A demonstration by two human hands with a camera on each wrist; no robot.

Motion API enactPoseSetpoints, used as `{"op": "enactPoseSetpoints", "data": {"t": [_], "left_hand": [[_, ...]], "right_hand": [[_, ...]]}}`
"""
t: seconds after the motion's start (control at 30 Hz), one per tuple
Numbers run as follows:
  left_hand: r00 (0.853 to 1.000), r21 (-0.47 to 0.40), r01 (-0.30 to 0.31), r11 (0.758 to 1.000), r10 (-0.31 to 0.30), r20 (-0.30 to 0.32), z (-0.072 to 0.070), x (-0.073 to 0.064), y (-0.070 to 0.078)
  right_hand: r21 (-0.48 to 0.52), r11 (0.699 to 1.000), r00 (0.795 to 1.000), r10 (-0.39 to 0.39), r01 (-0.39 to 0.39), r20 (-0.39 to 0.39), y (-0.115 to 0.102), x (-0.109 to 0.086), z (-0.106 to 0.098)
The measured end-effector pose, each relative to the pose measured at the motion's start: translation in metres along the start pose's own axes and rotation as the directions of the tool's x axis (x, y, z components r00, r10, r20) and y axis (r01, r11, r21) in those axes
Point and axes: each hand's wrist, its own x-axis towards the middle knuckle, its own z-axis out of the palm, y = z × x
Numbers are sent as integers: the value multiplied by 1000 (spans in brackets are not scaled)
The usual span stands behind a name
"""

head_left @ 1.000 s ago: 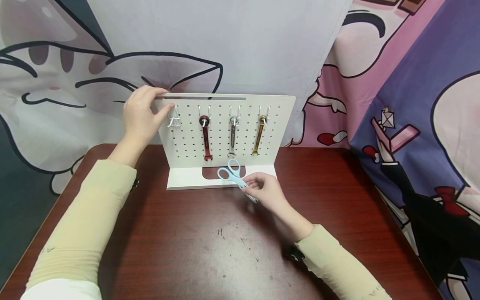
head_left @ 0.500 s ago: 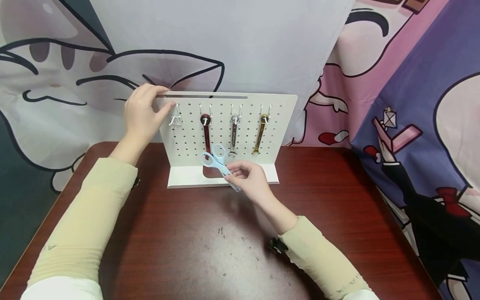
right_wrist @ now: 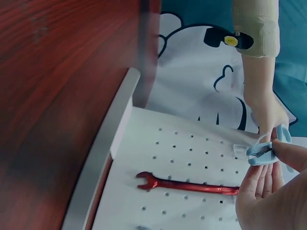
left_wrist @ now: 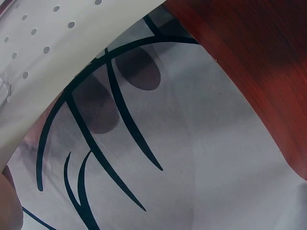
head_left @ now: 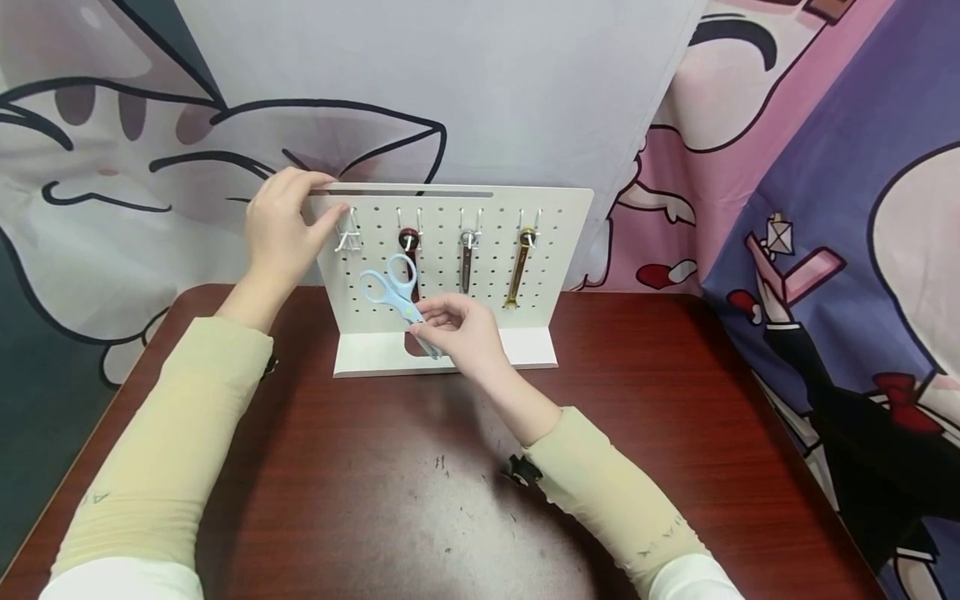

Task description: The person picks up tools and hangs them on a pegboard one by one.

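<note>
My right hand [head_left: 467,332] pinches light-blue scissors [head_left: 397,292] by the blade end, handles pointing up and left, in front of the white pegboard [head_left: 442,275]. In the right wrist view the scissors [right_wrist: 263,152] sit between thumb and fingers. My left hand [head_left: 283,229] grips the board's upper left corner, thumb on the front face. Beside that thumb is a bare white hook [head_left: 348,242]. A red wrench [head_left: 409,243] hangs on another hook, partly hidden by the scissors. To its right hang a silver wrench [head_left: 467,250], its lower end hidden by my hand, and a gold wrench [head_left: 521,267].
The pegboard stands on a white base [head_left: 360,357] with a cutout, towards the back of the dark red wooden table [head_left: 360,483]. Patterned cloth [head_left: 525,92] hangs behind the board and along the right side.
My right hand has carried the scissors left and upward, from the base's front edge to before the red wrench. My left hand stays on the board's corner.
</note>
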Motion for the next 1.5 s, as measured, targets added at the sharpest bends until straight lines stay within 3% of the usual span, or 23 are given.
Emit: {"op": "enactPoseSetpoints", "data": {"t": [0.3, 0.73, 1.2, 1.5], "left_hand": [[1000, 15, 15, 1000, -15, 6, -1, 0, 1], [1000, 15, 11, 1000, -12, 10, 0, 0, 3], [1000, 17, 1, 1000, -1, -4, -2, 1, 2], [1000, 24, 15, 1000, -15, 9, -2, -1, 4]], "right_hand": [[118, 993, 1000, 17, -15, -13, -6, 18, 23], [171, 982, 994, 92, -81, -54, 1, 46, 48], [197, 975, 979, 131, -100, -155, 10, 67, 72], [298, 942, 954, 223, -157, -202, 20, 72, 85]]}}
